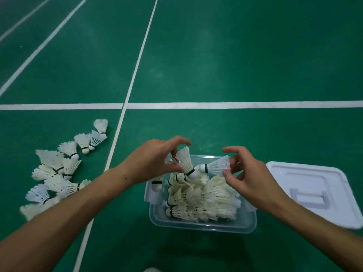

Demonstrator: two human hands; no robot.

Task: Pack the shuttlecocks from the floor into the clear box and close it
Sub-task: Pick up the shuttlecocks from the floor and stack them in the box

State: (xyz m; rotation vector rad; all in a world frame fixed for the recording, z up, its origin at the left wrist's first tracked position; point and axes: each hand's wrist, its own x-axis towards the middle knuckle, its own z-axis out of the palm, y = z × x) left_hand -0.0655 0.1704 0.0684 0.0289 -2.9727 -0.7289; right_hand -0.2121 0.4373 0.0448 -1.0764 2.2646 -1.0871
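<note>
Green court floor (235, 65) with white lines. Clear box (202, 225) open on it, bottom centre, mostly full of shuttlecocks (204, 199). White lid (314, 193) lies flat just right of box. Loose pile of shuttlecocks (59, 173) on floor, left. Left hand (157, 160) grip pinches one shuttlecock (185, 161), cork down, over box. Right hand (245, 175) grip pinches another shuttlecock (216, 165) by its skirt, cork pointing left.

Left hand (157, 160): pinches shuttlecock (185, 161), cork down, above clear box (202, 225).
Right hand (245, 177): holds sideways shuttlecock (217, 165).
Lid (314, 191): 3 o'clock of box.
Loose shuttlecocks (60, 169): 9 o'clock, on green floor (235, 55).
</note>
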